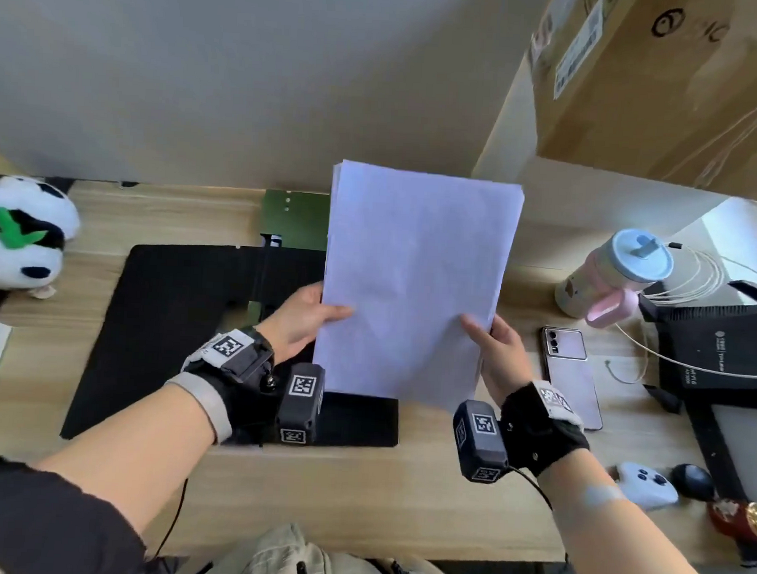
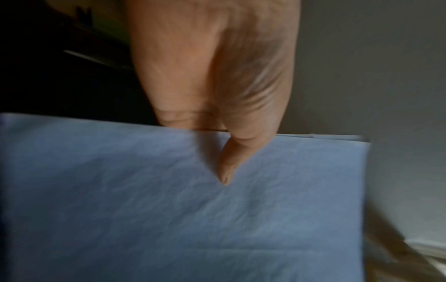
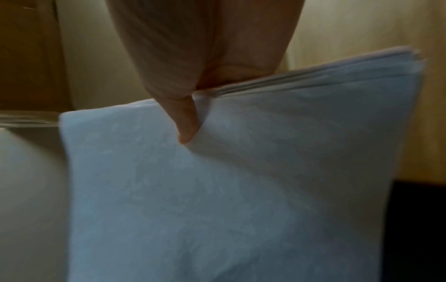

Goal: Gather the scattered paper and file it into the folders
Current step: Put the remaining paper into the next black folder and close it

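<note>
Currently wooden desk carries a black folder lying open flat, green folder behind it. Paper stack held upright above the black folder, bottom edge just over it. Left hand pinches the stack's left edge, right hand pinches its right edge, thumbs on the front sheet. Phone beside right hand

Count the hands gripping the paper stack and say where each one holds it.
2. The left hand pinches the paper stack at its lower left edge; the right hand pinches its lower right edge. Fingers behind the sheets are hidden.
</note>
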